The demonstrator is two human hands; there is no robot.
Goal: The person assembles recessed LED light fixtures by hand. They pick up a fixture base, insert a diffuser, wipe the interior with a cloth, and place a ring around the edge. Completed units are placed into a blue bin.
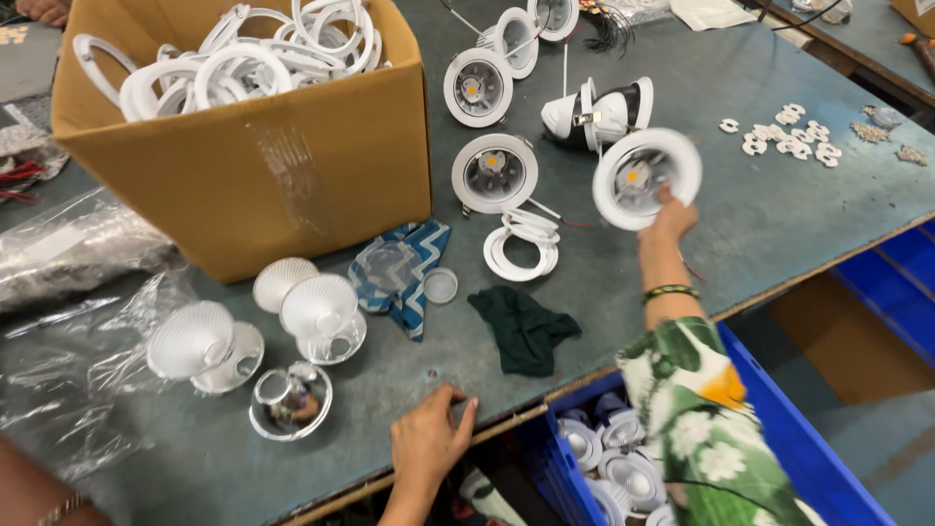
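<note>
Left hand flat on the bench edge, right hand tipping up a downlight.

Our left hand rests open near the front of the bench, gripping nothing. Further right, our right hand pinches the rim of the white round downlight, tilted up on edge, its open face toward us and its short axis leaning away. We judge the fingertip hold thin: it could slip and knock the neighbouring lamp.
</note>
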